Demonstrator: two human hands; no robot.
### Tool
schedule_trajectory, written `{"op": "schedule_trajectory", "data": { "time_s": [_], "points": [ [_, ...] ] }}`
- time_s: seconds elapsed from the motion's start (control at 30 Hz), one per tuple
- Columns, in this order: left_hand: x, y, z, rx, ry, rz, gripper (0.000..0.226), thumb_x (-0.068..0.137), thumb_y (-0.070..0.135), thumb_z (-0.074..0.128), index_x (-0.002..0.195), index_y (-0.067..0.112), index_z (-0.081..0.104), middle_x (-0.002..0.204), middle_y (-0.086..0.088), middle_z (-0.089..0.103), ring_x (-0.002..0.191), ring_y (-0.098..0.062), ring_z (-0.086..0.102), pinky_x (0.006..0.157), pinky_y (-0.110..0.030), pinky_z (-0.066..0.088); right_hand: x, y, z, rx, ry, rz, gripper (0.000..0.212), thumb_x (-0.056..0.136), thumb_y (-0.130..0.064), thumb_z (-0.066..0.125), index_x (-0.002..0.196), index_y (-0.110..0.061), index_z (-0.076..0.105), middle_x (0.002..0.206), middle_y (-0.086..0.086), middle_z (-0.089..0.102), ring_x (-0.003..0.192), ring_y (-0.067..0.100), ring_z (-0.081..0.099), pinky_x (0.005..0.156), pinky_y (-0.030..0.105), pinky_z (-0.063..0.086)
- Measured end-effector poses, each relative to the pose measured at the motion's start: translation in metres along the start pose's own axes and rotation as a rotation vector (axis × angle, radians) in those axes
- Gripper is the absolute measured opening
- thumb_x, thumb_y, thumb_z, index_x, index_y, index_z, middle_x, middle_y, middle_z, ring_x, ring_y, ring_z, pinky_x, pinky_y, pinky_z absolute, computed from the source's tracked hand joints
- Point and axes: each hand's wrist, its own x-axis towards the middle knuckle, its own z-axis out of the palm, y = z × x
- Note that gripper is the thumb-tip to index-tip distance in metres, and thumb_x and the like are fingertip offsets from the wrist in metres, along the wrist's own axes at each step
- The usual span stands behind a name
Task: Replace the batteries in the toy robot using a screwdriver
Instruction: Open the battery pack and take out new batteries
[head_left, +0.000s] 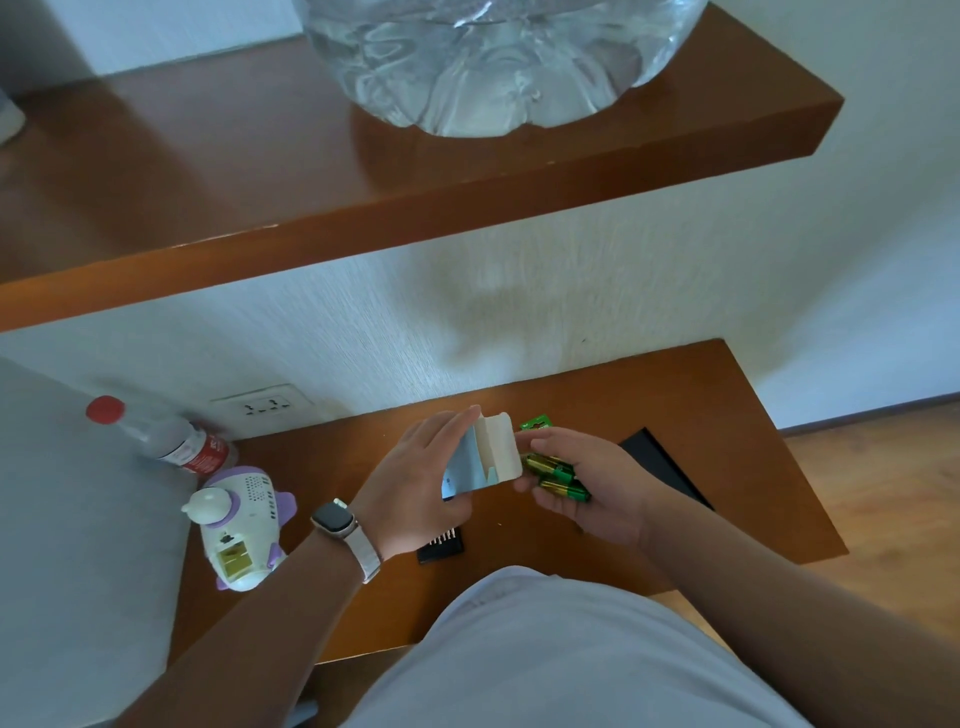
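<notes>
Left hand (415, 488): grips a small cardboard box (485, 460) with its flap open, mouth turned toward the other hand.
Right hand (587, 483): palm up, fingers curled round a few green-and-gold batteries (557, 475), just beside the box mouth.
Battery axis: they lie across the palm, roughly left to right.
Toy robot (241, 519): on its side on the lower table (623, 410), well to the left of both hands.
Compartment (235, 558): already open at the toy's near end and facing up (whether cells sit inside is too small to tell).
Key relation: the batteries are in the hand farther from the toy. The left hand is nearer, but it is busy with the box.
In the way: the left hand and box sit between the batteries and the toy, so the box likely has to be put down first.
Tool: a black holder (441, 545) with metal tips lies under the left hand, probably the screwdriver set.
Nearby: a green card (535, 422) beyond the right hand, a flat black thing (667, 465) to its right, and a red-capped bottle (161, 439) behind the toy.
Above: a big water jug (493, 57) on the upper shelf (208, 171).
</notes>
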Motion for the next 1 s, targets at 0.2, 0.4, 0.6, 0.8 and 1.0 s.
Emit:
{"op": "schedule_trajectory", "data": {
  "time_s": [0.2, 0.4, 0.6, 0.8, 1.0],
  "points": [
    [-0.001, -0.003, 0.003, 0.092, -0.023, -0.019, 0.091, 0.076, 0.024, 0.084, 0.153, 0.016, 0.035, 0.141, -0.004, 0.052, 0.128, -0.022, 0.046, 0.094, -0.036, 0.052, -0.003, -0.004, -0.010, 0.258, 0.035, 0.057, 0.043, 0.095, -0.015, 0.059, 0.135, -0.006, 0.046, 0.113, 0.025, 0.071, 0.095, 0.032, 0.073, 0.059, 0.029, 0.059],
    [0.003, 0.003, 0.010, 0.112, -0.048, -0.032, 0.093, 0.078, 0.027, 0.082, 0.155, 0.019, 0.031, 0.144, -0.001, 0.049, 0.129, -0.020, 0.044, 0.101, -0.037, 0.049, -0.008, -0.011, -0.012, 0.343, 0.090, 0.053, 0.039, 0.091, -0.011, 0.066, 0.127, -0.001, 0.055, 0.114, 0.030, 0.068, 0.097, 0.037, 0.072, 0.060, 0.032, 0.060],
    [0.003, 0.015, 0.018, 0.144, -0.065, -0.013, 0.092, 0.077, 0.034, 0.078, 0.156, 0.020, 0.031, 0.144, 0.001, 0.050, 0.129, -0.021, 0.046, 0.106, -0.042, 0.046, -0.015, -0.016, -0.003, 0.241, 0.091, 0.045, 0.038, 0.087, -0.010, 0.070, 0.122, -0.001, 0.058, 0.120, 0.029, 0.064, 0.094, 0.039, 0.073, 0.063, 0.034, 0.061],
    [0.004, 0.024, 0.023, 0.240, -0.056, -0.015, 0.090, 0.080, 0.042, 0.069, 0.157, 0.026, 0.025, 0.146, 0.007, 0.046, 0.132, -0.018, 0.043, 0.110, -0.040, 0.039, -0.021, -0.020, 0.003, 0.063, 0.163, 0.050, 0.034, 0.091, -0.013, 0.069, 0.122, -0.004, 0.059, 0.121, 0.023, 0.059, 0.100, 0.031, 0.068, 0.060, 0.028, 0.059],
    [0.006, 0.028, 0.024, 0.258, -0.063, -0.030, 0.087, 0.082, 0.042, 0.063, 0.158, 0.028, 0.022, 0.147, 0.009, 0.044, 0.131, -0.016, 0.042, 0.108, -0.038, 0.038, -0.025, -0.020, 0.005, -0.049, 0.083, 0.008, 0.029, 0.091, -0.015, 0.069, 0.118, -0.006, 0.063, 0.115, 0.020, 0.065, 0.087, 0.019, 0.073, 0.061, 0.024, 0.057]
  ]
}}
